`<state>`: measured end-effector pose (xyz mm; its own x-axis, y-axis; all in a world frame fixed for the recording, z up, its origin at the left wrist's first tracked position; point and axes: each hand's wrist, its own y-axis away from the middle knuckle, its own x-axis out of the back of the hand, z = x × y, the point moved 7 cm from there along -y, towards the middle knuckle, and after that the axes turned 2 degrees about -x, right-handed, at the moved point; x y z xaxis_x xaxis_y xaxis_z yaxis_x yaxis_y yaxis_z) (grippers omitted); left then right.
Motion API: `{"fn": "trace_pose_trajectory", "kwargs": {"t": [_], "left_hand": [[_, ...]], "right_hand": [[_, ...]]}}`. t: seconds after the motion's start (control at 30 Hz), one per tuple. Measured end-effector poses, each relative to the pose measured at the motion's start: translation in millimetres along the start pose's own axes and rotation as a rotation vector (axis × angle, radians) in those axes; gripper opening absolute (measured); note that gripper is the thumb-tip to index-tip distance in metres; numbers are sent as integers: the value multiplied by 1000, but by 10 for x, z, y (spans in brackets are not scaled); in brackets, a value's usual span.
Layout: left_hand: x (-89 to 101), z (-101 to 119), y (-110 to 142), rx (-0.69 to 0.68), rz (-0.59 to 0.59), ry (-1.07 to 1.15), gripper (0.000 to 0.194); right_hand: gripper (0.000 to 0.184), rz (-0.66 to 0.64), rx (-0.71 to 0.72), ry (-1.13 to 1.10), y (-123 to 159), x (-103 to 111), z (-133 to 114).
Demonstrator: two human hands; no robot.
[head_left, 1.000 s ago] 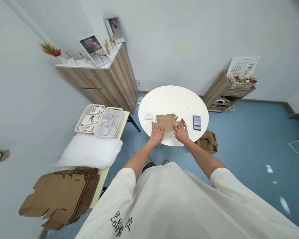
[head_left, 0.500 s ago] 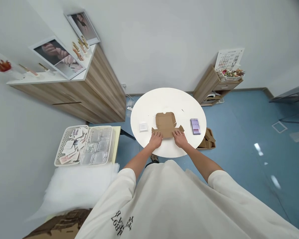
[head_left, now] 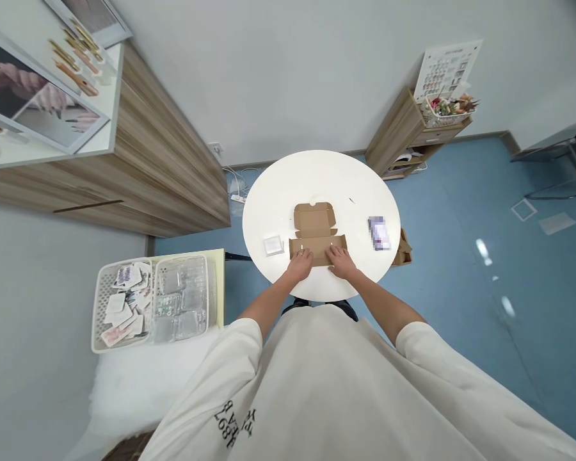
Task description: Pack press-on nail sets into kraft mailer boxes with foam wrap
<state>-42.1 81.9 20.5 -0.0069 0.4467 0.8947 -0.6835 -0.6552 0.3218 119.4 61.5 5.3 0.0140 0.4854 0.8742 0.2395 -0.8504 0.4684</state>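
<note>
A partly folded brown cardboard box (head_left: 315, 221) lies on the round white table (head_left: 312, 176), its notched lid flap spread away from me. My left hand (head_left: 299, 264) grips the left part of the box's near edge, fingers over the panel. At the right part of that edge, my right hand (head_left: 340, 261) holds the cardboard with its fingers on top. Both thumbs are hard to make out. A small clear case (head_left: 273, 246) rests left of the box. To the right lies a purple and white pack (head_left: 379, 233), blurred out.
A small dark thin object (head_left: 352, 200) lies toward the table's back. Left stand white baskets of cards (head_left: 122, 307) and clear plastic boxes (head_left: 182, 294). A wooden cabinet (head_left: 173, 147) rises at the back left. Below the table's right edge is a carton of folded cardboard (head_left: 403, 250).
The box's side tabs near me no longer stick out at angles, and more of its near panel shows between my hands. My view has shifted, and the surroundings sit differently in it.
</note>
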Motion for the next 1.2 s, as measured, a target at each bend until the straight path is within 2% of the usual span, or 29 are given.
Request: {"fn": "trace_pose_trajectory", "kwargs": {"t": [0.23, 0.5, 0.67, 0.9, 1.1, 1.2], "left_hand": [[-134, 50, -173, 66, -65, 54, 61], [-163, 34, -244, 109, -74, -2, 48], [-132, 32, -307, 129, -96, 38, 42], [-26, 46, -480, 124, -129, 98, 32], [18, -34, -550, 181, -147, 112, 38], [-2, -43, -553, 171, -157, 112, 47]], "right_hand": [[69, -28, 78, -11, -134, -76, 27], [60, -43, 109, -23, -186, -106, 81], [56, -98, 124, -59, -228, -10, 119], [38, -145, 94, -118, -304, 167, 166], [38, -112, 77, -133, -338, 187, 174], [38, -24, 18, -196, -437, 322, 292]]}}
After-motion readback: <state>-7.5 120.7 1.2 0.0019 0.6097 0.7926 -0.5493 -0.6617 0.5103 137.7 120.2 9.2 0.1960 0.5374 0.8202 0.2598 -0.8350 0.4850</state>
